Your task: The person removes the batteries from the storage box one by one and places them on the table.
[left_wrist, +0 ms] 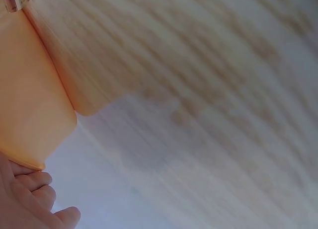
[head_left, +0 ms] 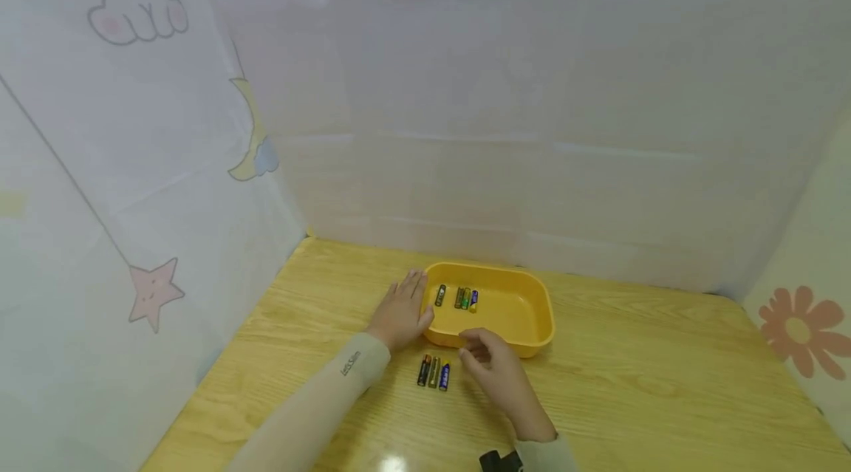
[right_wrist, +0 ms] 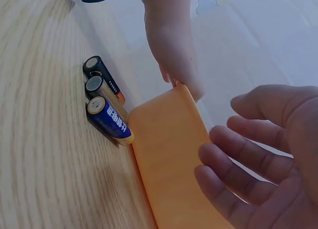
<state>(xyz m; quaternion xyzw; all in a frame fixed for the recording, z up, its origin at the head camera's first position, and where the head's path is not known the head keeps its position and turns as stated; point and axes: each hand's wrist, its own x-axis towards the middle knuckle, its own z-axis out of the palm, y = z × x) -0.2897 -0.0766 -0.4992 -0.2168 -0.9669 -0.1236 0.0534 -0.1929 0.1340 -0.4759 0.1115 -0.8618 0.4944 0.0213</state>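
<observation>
My left hand [head_left: 399,313] lies against the left end of a yellow plastic basin [head_left: 508,313], fingers straight along its rim. My right hand [head_left: 497,372], its fingers loosely bent and holding nothing, hovers by the basin's front wall. On the table before the basin, three batteries stand out side by side: a black and copper one [head_left: 424,370], a gold one [head_left: 434,372] and a blue and yellow one [head_left: 445,375]. Inside the basin, one battery [head_left: 441,295] lies apart at the left, beside a row of a brown [head_left: 459,298], a green [head_left: 466,299] and a blue one [head_left: 474,301].
The basin sits on a light wood-grain table [head_left: 638,368], near its back edge. Pale cloth [head_left: 505,103] with printed cartoon figures hangs behind and at both sides. A black wrist device [head_left: 501,461] is on the right wrist.
</observation>
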